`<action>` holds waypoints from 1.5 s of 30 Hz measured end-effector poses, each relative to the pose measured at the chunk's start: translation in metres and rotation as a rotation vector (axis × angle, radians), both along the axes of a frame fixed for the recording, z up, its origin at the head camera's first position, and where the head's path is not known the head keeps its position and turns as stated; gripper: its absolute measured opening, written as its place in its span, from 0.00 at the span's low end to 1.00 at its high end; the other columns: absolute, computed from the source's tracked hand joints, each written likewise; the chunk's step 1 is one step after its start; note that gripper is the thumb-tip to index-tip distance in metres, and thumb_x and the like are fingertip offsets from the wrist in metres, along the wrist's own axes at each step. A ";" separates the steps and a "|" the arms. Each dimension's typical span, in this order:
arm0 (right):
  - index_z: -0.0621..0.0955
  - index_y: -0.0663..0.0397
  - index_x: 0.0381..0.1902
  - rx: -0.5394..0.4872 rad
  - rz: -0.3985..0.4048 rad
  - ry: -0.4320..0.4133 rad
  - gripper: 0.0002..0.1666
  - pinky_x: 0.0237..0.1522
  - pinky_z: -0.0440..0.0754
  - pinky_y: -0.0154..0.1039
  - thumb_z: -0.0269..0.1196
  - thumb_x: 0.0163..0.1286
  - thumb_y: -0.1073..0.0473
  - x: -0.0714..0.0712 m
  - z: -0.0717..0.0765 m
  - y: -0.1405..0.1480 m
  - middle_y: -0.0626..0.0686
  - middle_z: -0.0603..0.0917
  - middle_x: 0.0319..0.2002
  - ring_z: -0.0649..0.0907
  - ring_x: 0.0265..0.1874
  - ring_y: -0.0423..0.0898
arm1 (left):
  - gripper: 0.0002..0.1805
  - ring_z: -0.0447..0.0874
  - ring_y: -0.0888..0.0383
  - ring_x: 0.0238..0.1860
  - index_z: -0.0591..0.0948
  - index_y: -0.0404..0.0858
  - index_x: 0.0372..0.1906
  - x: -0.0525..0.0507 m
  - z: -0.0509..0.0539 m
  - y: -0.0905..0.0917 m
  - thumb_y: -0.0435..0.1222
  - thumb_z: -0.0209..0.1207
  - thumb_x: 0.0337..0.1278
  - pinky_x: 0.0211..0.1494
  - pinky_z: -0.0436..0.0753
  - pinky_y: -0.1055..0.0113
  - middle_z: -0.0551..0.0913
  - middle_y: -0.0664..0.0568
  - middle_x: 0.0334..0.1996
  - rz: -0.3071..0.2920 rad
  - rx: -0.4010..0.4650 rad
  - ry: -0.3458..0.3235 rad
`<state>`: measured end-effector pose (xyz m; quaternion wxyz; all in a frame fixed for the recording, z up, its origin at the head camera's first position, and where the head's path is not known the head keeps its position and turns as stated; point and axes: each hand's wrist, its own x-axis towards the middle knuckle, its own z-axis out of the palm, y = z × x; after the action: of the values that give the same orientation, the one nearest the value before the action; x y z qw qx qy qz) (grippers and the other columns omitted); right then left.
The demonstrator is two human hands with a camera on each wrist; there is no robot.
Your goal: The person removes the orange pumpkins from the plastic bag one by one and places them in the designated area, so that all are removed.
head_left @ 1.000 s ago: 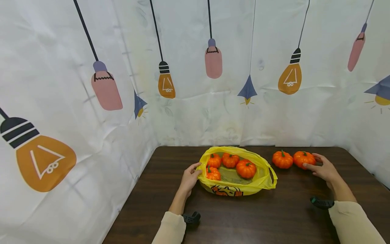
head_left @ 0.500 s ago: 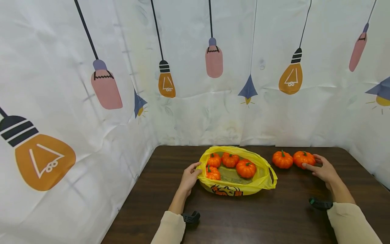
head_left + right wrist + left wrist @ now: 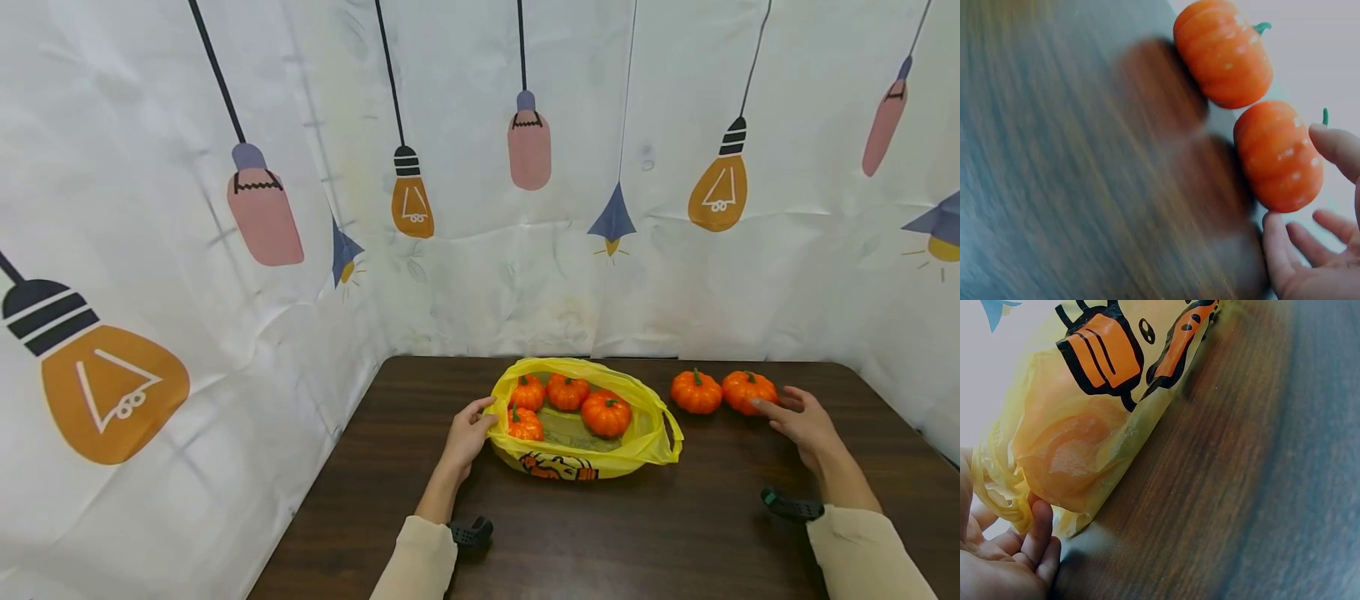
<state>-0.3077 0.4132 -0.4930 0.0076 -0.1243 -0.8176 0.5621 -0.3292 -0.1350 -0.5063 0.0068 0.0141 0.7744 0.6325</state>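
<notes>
A white cloth (image 3: 225,350) printed with hanging lamps runs along the left side and across the back; in front of it stands the dark wood-grain counter (image 3: 600,542). At the left, a cream sleeve (image 3: 420,558) leads to a black wrist strap (image 3: 471,534) and the left hand (image 3: 465,439); the fingers are narrow, pinching the left edge of the yellow bag (image 3: 618,464).

The bag rests on the counter, mouth wide and facing up; its front wall bears an orange-and-black printed figure (image 3: 558,467); a handle loop (image 3: 663,446) extends at its right end. Four orange pumpkins lie inside: a rear-left pumpkin (image 3: 528,392); a front-left pumpkin (image 3: 525,425), near the left hand; a rear-middle pumpkin (image 3: 567,392); a right-hand pumpkin (image 3: 606,414), apart from the left pair.

Right of the bag, two further orange pumpkins with green stems sit upright on the counter, just beside each other: the inner pumpkin (image 3: 696,392) and the outer pumpkin (image 3: 748,392). At the outer pumpkin is the right hand (image 3: 806,427); its fingers are wide, thumb near the stem side and forefinger at the lower edge; whether they make contact cannot be told. Below it are a second black strap (image 3: 791,505) and a second cream sleeve (image 3: 866,550).
</notes>
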 end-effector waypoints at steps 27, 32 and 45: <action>0.72 0.38 0.50 -0.370 -0.148 0.423 0.16 0.34 0.80 0.23 0.66 0.72 0.59 0.030 0.081 -0.102 0.42 0.73 0.42 0.80 0.33 0.33 | 0.23 0.67 0.59 0.32 0.78 0.41 0.68 0.000 -0.003 -0.003 0.39 0.59 0.71 0.35 0.71 0.68 0.72 0.54 0.33 0.010 0.014 -0.012; 0.73 0.38 0.53 -0.223 0.043 0.512 0.15 0.38 0.81 0.23 0.63 0.74 0.58 0.030 0.088 -0.134 0.39 0.76 0.43 0.81 0.36 0.33 | 0.23 0.68 0.57 0.33 0.77 0.38 0.69 0.002 0.004 -0.002 0.36 0.57 0.72 0.36 0.71 0.66 0.72 0.52 0.33 0.000 0.018 -0.026; 0.72 0.60 0.62 -0.042 0.311 0.469 0.23 0.46 0.84 0.34 0.63 0.75 0.55 0.018 0.078 -0.217 0.56 0.78 0.52 0.81 0.44 0.42 | 0.23 0.66 0.59 0.30 0.79 0.42 0.67 -0.001 0.000 0.000 0.39 0.59 0.70 0.34 0.70 0.68 0.71 0.54 0.31 0.001 0.018 -0.007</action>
<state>-0.2893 0.1964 -0.4147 0.1076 0.1361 -0.7910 0.5867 -0.3299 -0.1353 -0.5068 0.0092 0.0116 0.7687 0.6395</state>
